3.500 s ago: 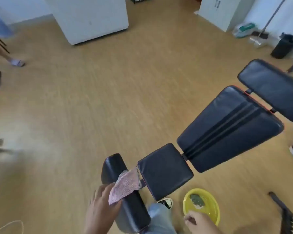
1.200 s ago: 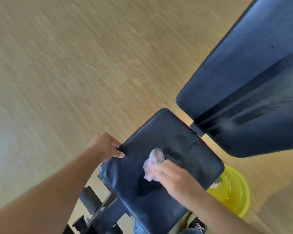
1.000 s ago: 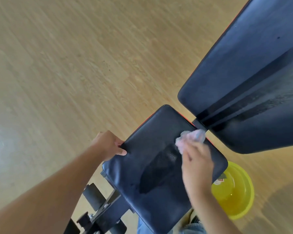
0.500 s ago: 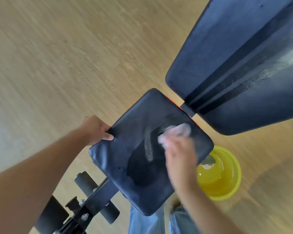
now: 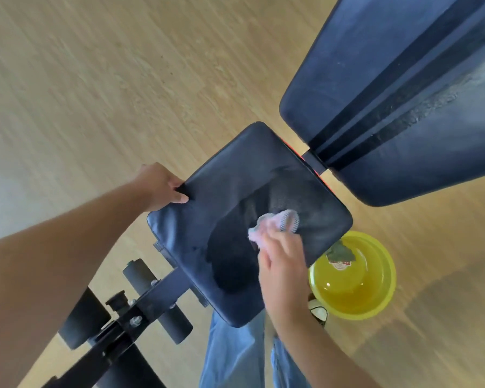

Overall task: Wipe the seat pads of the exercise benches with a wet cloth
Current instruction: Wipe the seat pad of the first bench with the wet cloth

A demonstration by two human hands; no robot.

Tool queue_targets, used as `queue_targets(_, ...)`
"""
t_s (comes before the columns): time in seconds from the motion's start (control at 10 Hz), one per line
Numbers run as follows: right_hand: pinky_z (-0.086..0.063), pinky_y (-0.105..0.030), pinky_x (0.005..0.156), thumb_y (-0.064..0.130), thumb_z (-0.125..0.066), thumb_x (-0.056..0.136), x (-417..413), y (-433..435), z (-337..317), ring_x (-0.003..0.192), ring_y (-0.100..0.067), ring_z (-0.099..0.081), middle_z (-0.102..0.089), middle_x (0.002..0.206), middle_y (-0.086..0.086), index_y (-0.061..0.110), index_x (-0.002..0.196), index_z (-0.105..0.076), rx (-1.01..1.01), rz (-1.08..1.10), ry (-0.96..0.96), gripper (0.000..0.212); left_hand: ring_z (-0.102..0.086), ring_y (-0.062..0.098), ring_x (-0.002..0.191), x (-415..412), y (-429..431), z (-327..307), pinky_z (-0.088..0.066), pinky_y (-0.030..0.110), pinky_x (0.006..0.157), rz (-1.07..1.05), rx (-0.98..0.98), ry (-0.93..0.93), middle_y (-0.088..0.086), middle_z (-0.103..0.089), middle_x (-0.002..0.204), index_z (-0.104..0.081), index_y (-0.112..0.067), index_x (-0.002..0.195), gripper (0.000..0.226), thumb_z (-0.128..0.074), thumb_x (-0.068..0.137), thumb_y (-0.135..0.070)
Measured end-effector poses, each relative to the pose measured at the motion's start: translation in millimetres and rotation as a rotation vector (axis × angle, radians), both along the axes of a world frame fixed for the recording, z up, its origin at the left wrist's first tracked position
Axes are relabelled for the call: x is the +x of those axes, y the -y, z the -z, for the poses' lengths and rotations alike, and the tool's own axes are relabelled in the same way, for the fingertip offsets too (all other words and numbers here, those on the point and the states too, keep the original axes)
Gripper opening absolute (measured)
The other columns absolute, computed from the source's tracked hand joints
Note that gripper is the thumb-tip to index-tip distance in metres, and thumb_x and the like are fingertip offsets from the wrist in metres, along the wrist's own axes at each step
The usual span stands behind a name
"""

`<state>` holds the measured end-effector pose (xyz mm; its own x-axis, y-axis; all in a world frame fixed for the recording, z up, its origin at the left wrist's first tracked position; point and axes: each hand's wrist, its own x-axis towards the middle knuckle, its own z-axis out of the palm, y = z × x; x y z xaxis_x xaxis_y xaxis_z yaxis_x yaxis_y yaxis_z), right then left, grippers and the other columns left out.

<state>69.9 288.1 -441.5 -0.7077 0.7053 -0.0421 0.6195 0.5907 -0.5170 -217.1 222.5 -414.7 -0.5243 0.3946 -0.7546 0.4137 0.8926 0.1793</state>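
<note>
One square seat pad [image 5: 235, 219] is showing smooth, dark, shiny skin with a wet dark patch in its middle. The right hand [image 5: 284, 264] is pressing one bunched pink mesh cloth [image 5: 277, 224] near the pad's right edge, fingers curled around it. The left hand [image 5: 158, 186] is gripping the pad's left edge. One long back pad [image 5: 403, 93] and one round yellow plastic bowl [image 5: 353, 275] of water are sitting nearby.
</note>
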Motion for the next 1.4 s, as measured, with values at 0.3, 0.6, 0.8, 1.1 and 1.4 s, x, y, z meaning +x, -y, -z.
queue_targets(0.3, -0.053, -0.039, 0.084, -0.003, -0.055, 0.100, 25, -135, -2, 0.091, -0.027, -0.063, -0.069, 0.098, -0.010, 0.001, 0.100, -0.077, 0.189, -0.259, -0.013, 0.023, -0.049, 0.028, 0.124, 4, 3, 4, -0.044, 0.035, 0.099, -0.050, 0.014, -0.010, 0.000, -0.071, 0.112, -0.072, -0.029, 0.124, 0.039, -0.073, 0.085, -0.034)
queue_targets(0.6, -0.047, -0.028, 0.062, 0.002, -0.059, 0.097, 57, 12, -1, 0.071, -0.018, -0.053, -0.061, 0.087, 0.001, 0.015, 0.098, -0.077, 0.072, -0.871, -0.036, 0.023, -0.052, 0.027, 0.125, 6, 1, 3, -0.046, 0.044, 0.105, -0.116, 0.015, -0.012, 0.002, -0.072, 0.117, -0.074, -0.026, 0.122, 0.042, -0.079, 0.080, -0.031)
queue_targets(0.8, -0.053, -0.039, 0.086, 0.000, -0.061, 0.098, 41, -129, 0, 0.094, -0.028, -0.055, -0.063, 0.101, -0.011, 0.000, 0.108, -0.075, 0.082, 0.140, -0.015, 0.017, -0.055, 0.029, 0.120, 7, 1, 3, -0.049, 0.043, 0.102, -0.143, 0.032, 0.001, 0.002, -0.073, 0.113, -0.076, -0.025, 0.118, 0.039, -0.079, 0.080, -0.028)
queue_targets(1.1, -0.050, -0.026, 0.076, 0.006, -0.052, 0.104, 67, -6, -4, 0.079, -0.016, -0.059, -0.070, 0.096, 0.005, 0.017, 0.104, -0.077, -0.171, -0.889, -0.082, 0.028, -0.059, 0.028, 0.114, 6, 3, 11, -0.050, 0.040, 0.099, -0.162, -0.004, -0.036, 0.010, -0.065, 0.126, -0.074, -0.026, 0.120, 0.045, -0.081, 0.076, -0.033)
queue_targets(1.4, -0.055, -0.035, 0.080, -0.003, -0.057, 0.097, 10, 12, -3, 0.085, -0.023, -0.055, -0.068, 0.098, -0.005, 0.011, 0.108, -0.078, 0.032, -0.257, -0.158, 0.027, -0.054, 0.030, 0.121, 8, 0, 11, -0.049, 0.043, 0.101, -0.098, 0.013, -0.039, 0.004, -0.069, 0.111, -0.075, -0.018, 0.100, 0.021, -0.076, 0.082, -0.029)
